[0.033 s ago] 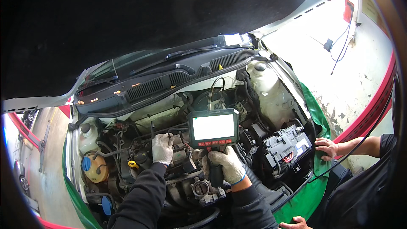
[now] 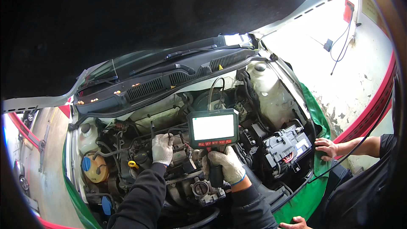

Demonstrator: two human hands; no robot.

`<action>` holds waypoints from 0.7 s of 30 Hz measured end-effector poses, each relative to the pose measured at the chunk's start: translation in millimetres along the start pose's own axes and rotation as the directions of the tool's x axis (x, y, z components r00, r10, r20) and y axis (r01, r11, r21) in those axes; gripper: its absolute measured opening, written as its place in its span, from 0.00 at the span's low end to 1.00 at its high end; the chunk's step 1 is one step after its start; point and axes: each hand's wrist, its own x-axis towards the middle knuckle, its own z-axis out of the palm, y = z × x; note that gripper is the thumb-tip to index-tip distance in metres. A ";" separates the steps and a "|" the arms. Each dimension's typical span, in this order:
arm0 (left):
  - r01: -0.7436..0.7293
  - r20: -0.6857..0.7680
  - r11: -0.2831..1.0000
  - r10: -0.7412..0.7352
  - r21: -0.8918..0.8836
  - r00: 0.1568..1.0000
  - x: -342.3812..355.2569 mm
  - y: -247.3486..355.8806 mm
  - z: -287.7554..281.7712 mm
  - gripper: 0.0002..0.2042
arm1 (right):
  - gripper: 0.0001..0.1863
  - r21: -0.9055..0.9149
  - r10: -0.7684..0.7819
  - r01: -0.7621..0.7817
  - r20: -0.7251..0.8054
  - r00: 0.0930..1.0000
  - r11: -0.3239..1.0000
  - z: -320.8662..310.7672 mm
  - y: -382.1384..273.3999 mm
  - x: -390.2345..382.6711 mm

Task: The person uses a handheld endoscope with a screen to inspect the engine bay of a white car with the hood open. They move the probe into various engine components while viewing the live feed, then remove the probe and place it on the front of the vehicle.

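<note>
Steady the boxy black screen, right white-gloved hand clamped on its black handle; left white-gloved hand, grip unclear.

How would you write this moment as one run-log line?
right hand: holds handheld screen unit by handle | left hand: over engine, hold unclear | co-worker's hand: on green cover

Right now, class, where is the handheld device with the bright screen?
In the head view, the handheld device is just right of centre, held in the gloved right hand, between the gloved left hand and the grey box farther right.
</note>
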 end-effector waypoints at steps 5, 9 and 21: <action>0.002 -0.005 1.000 -0.002 -0.009 1.000 -1.6 -2.9 2.0 0.06 | 0.14 0.006 0.007 -0.007 0.016 1.000 1.000 -0.8 0.2 -0.4; -0.022 -0.016 1.000 0.023 0.007 1.000 -1.8 -5.3 2.7 0.06 | 0.14 0.010 -0.004 0.004 0.036 0.999 1.000 -2.9 1.4 0.7; -0.032 -0.014 0.999 0.032 0.007 0.999 -1.0 -3.6 0.5 0.07 | 0.15 0.050 0.009 -0.011 0.033 0.999 0.999 -4.4 2.9 2.0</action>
